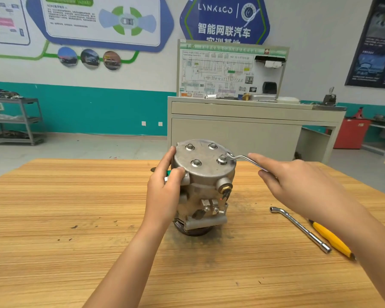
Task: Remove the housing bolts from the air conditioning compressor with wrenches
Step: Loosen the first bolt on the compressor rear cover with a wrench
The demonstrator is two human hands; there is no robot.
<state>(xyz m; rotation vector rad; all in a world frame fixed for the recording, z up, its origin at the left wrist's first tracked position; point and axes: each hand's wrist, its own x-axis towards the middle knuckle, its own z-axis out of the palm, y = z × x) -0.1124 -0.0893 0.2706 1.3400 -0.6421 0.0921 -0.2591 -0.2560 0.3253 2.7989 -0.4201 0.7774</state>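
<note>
AC compressor (205,181) stands on end mid-table (76,207), pulley end down, end cover up. Four housing bolts (196,162) visible on the cover, all look seated with washers; none lying loose in view, so the task looks barely started. Left hand (165,192) grips the compressor body at its upper left edge, thumb in front, fingers round the back, steadying it. Right hand (298,185) pinches the handle of an offset ring wrench (242,157) between thumb and fingers. Ring end sits at the cover's right rim, just behind the right-hand bolt; can't tell if it's on a fifth head. L-shaped socket wrench (298,227) and yellow-handled screwdriver (331,240) lie on the table to the right. Left to do: break loose and back out every bolt
</note>
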